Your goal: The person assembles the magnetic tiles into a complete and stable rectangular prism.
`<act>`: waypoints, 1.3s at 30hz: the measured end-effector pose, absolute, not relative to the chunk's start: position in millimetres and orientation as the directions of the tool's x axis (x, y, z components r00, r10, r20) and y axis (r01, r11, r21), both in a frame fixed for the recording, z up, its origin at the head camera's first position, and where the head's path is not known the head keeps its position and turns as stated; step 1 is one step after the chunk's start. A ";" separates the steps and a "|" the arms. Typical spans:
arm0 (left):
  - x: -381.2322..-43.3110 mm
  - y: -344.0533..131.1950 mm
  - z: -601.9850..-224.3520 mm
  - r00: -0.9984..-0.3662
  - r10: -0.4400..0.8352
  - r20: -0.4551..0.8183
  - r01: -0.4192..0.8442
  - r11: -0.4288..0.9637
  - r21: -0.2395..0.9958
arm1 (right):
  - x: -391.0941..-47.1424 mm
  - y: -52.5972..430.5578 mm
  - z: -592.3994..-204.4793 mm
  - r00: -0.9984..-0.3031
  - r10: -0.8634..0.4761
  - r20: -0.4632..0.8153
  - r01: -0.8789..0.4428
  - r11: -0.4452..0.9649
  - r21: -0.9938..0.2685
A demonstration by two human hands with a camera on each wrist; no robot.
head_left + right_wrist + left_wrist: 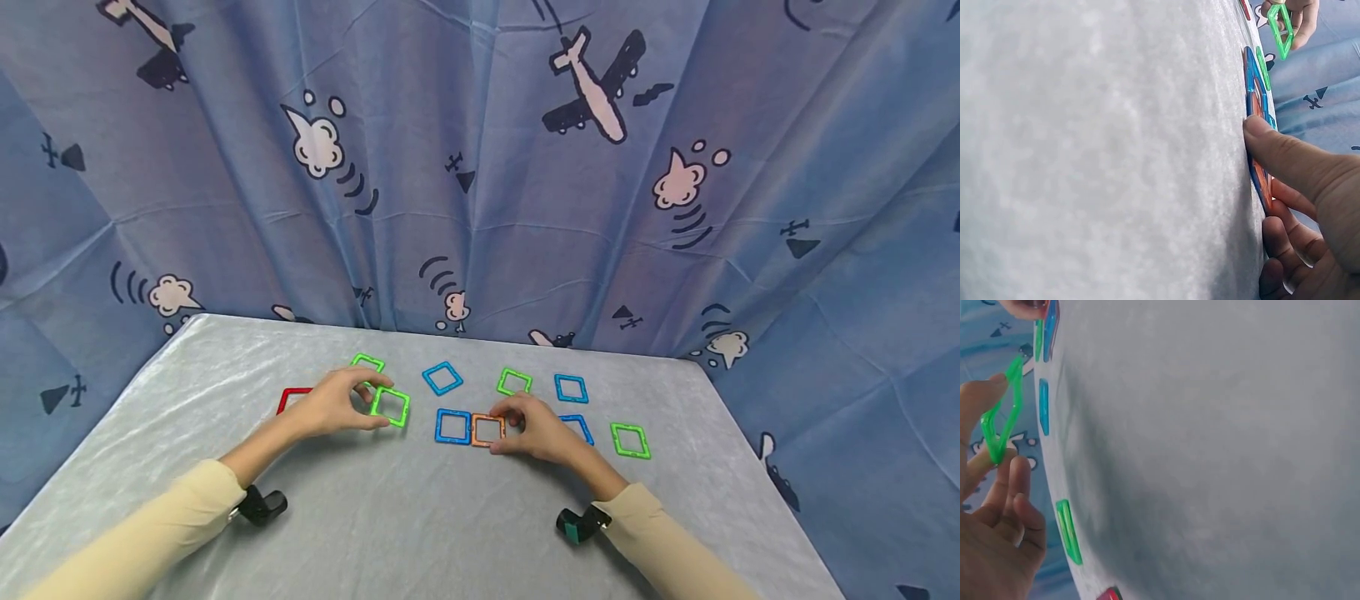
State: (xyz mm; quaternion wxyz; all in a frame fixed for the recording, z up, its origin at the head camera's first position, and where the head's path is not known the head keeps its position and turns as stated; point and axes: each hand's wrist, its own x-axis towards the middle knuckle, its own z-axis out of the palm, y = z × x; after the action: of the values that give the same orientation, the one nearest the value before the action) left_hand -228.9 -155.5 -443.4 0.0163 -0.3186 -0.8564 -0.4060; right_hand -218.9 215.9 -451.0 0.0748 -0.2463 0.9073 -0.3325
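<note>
My left hand (330,406) pinches a green square magnetic tile (406,410) between thumb and fingers. In the left wrist view this green tile (1017,394) is held tilted, clear of the tabletop. My right hand (542,429) has thumb and fingers on opposite edges of an orange square tile (488,416). Edge to edge with it on the left lies a blue square tile (453,441). The right wrist view shows the thumb on the near edge of the orange tile (1264,190), with the blue tile (1249,72) beyond.
Behind the hands lie a green tile (368,358), a blue tile (442,391) and another green tile (516,372). Further right are two blue tiles (572,400) (581,421) and a green tile (631,455). A red tile (282,401) sits partly behind the left hand. A patterned curtain (480,192) hangs behind the table.
</note>
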 end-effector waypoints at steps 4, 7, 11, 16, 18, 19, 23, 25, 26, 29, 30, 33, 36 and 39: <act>-231.6 -149.2 -444.9 -0.791 0.551 0.266 0.557 0.468 0.686 | -218.7 216.4 -450.9 -0.866 -0.499 0.029 -0.399 0.654 -0.642; -232.4 -144.9 -445.0 -0.789 0.557 0.259 0.558 0.474 0.682 | -218.6 216.6 -450.7 -0.866 -0.500 0.031 -0.401 0.654 -0.642; -231.6 -140.7 -444.1 -0.790 0.559 0.251 0.560 0.493 0.666 | -218.9 216.7 -450.9 -0.867 -0.498 0.031 -0.399 0.655 -0.642; -230.1 -136.6 -443.4 -0.792 0.565 0.230 0.554 0.507 0.660 | -219.3 216.7 -451.1 -0.868 -0.495 0.030 -0.398 0.659 -0.638; -230.3 -135.5 -444.0 -0.791 0.570 0.224 0.553 0.509 0.660 | -219.4 216.8 -451.2 -0.868 -0.495 0.029 -0.398 0.660 -0.637; -230.4 -134.9 -444.3 -0.790 0.572 0.222 0.554 0.509 0.659 | -219.3 216.9 -451.2 -0.868 -0.495 0.028 -0.398 0.661 -0.636; -231.2 -132.1 -445.0 -0.786 0.579 0.215 0.555 0.509 0.658 | -218.8 216.7 -450.5 -0.869 -0.494 0.023 -0.393 0.661 -0.639; -231.3 -130.0 -444.9 -0.789 0.578 0.210 0.550 0.511 0.661 | -218.3 216.5 -450.1 -0.871 -0.491 0.020 -0.388 0.663 -0.641; -231.2 -129.0 -444.9 -0.789 0.577 0.210 0.550 0.511 0.661 | -218.1 216.4 -450.1 -0.872 -0.490 0.018 -0.386 0.663 -0.642; -230.8 -125.8 -444.5 -0.796 0.572 0.200 0.539 0.517 0.666 | -217.8 216.3 -450.1 -0.874 -0.486 0.017 -0.383 0.666 -0.640; -230.7 -124.9 -444.5 -0.798 0.569 0.198 0.536 0.519 0.666 | -217.8 216.3 -450.1 -0.874 -0.486 0.019 -0.385 0.668 -0.637; -230.8 -122.4 -445.0 -0.803 0.564 0.196 0.533 0.530 0.660 | -218.1 216.4 -450.7 -0.875 -0.483 0.023 -0.387 0.670 -0.634; -231.1 -119.4 -445.2 -0.804 0.561 0.195 0.533 0.536 0.655 | -218.0 216.1 -451.1 -0.877 -0.481 0.027 -0.387 0.671 -0.633; -231.6 -116.4 -446.1 -0.803 0.564 0.194 0.536 0.541 0.648 | -218.0 215.3 -450.6 -0.877 -0.479 0.029 -0.387 0.671 -0.633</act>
State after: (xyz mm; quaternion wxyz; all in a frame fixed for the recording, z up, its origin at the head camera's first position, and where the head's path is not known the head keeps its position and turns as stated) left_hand -231.6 -116.4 -446.1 -0.0189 -0.3135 -0.8775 -0.3625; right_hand -218.0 215.3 -450.6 0.0698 -0.2377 0.9113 -0.3290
